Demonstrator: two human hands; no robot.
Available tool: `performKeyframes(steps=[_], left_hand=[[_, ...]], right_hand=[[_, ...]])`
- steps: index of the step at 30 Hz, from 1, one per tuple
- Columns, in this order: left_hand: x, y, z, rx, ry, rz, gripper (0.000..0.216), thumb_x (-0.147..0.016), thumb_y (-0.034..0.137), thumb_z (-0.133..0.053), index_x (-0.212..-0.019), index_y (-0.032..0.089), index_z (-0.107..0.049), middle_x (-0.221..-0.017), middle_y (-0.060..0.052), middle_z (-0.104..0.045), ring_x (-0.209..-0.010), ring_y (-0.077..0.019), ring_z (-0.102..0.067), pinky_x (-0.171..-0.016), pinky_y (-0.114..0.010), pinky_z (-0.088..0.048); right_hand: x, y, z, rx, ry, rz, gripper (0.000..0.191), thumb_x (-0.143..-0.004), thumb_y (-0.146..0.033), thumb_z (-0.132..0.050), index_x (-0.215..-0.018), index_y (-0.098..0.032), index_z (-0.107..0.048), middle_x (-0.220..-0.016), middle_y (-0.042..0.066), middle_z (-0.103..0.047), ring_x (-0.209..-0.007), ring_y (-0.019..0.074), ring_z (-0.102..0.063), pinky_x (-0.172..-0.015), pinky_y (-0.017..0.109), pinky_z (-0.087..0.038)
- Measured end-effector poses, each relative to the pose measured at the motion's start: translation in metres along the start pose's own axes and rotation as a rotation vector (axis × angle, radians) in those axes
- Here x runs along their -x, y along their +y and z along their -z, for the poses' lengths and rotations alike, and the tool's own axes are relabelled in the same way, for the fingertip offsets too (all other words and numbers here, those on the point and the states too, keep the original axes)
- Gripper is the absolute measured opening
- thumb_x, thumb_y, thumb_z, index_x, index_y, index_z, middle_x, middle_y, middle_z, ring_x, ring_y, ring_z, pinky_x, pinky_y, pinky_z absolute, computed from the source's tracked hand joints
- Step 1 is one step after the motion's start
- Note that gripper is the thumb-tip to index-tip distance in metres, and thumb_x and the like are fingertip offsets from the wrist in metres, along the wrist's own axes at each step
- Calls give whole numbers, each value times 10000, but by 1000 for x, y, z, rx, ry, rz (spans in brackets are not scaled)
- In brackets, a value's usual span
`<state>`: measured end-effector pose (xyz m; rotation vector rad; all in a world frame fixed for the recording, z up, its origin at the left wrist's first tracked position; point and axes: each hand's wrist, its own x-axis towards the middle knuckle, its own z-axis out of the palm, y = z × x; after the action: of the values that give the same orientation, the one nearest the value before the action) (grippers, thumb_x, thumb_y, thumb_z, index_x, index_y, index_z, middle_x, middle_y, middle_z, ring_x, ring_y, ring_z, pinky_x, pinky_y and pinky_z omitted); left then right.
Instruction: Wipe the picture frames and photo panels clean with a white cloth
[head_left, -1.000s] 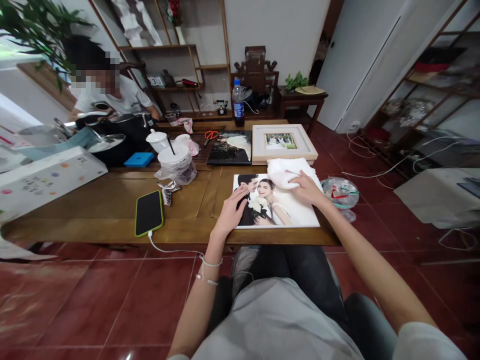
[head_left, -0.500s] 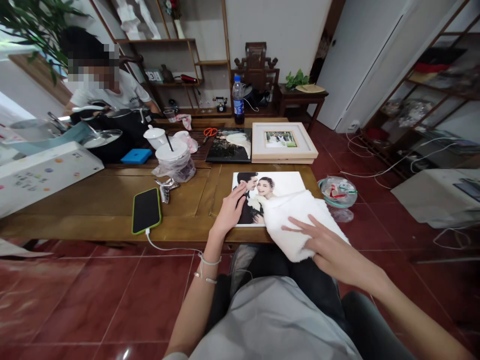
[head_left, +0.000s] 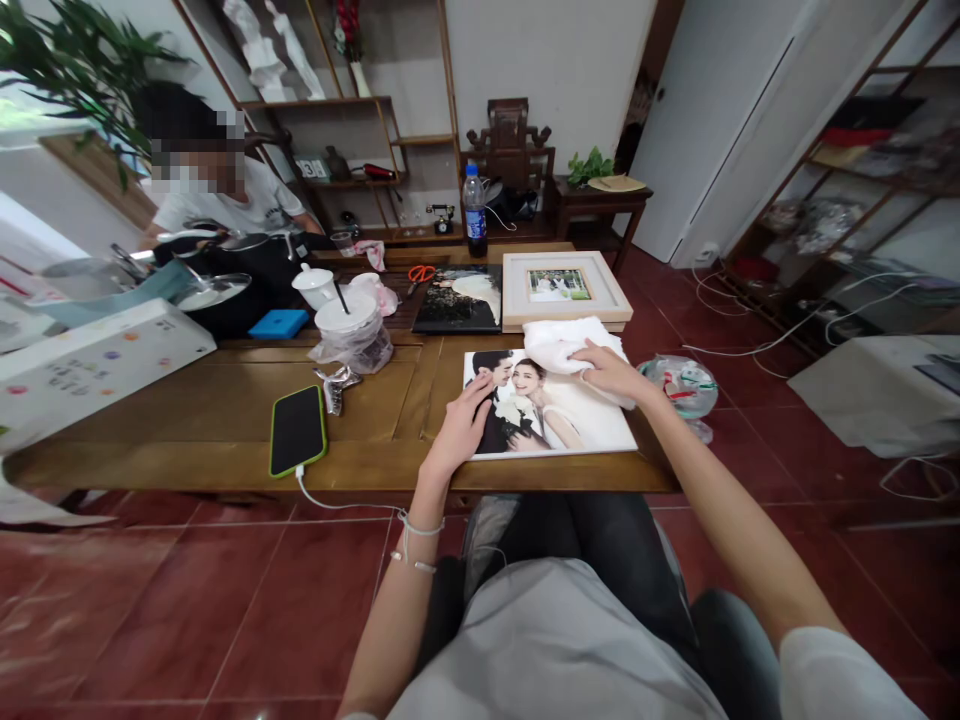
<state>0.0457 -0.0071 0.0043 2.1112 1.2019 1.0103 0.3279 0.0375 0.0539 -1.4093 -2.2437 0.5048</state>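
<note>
A wedding photo panel (head_left: 592, 430) lies flat near the table's front edge, showing a couple and a white bouquet. Across its left side rests my left hand (head_left: 462, 426), open, with the fingers stretched over the picture. My right hand (head_left: 611, 373) grips a white towel (head_left: 556, 342) at the panel's upper right corner. The bunched towel covers that corner and reaches to the framed picture (head_left: 510, 292) behind it.
A dark photo panel (head_left: 442, 305), orange scissors (head_left: 421, 273) and a cola bottle (head_left: 475, 215) are farther back. To the left lie a charging phone (head_left: 298, 430), a lidded cup (head_left: 349, 310) and a white box (head_left: 105, 360). Another person (head_left: 247, 210) sits at the far left.
My right hand has moved the towel away from me, from the panel's lower right to its upper right, uncovering the lower part. My left hand stays on the panel.
</note>
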Motion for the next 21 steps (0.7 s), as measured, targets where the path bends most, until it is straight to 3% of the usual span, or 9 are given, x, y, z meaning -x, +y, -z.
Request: performKeyframes(steps=[5, 13, 21], left_hand=[[0, 4, 1, 10, 36, -7, 363, -927, 218, -405, -1250, 179, -566, -1392, -89, -493, -1320, -184, -416, -1128, -386, -297], [0, 9, 2, 57, 77, -20, 353, -905, 218, -442, -1226, 180, -585, -1364, -80, -524, -1281, -175, -466, -1114, -357, -328], [0, 7, 0, 42, 54, -12, 367, -910, 206, -423, -1247, 197, -567, -1384, -74, -504, -1306, -180, -435, -1127, -383, -309]], right_hand=[[18, 2, -14, 8, 36, 71, 398, -642, -83, -441, -939, -207, -675, -1230, 39, -629, -1293, 250, -423, -1148, 518, -113], [59, -16, -22, 66, 132, 115, 367, -590, -39, -435, -821, -211, -664, -1378, 57, -497, -1300, 238, -414, -1143, 525, -159], [126, -89, -16, 59, -132, 262, 456, -530, 16, -377, -808, -208, -661, -1387, 50, -487, -1359, 215, -310, -1151, 527, -132]])
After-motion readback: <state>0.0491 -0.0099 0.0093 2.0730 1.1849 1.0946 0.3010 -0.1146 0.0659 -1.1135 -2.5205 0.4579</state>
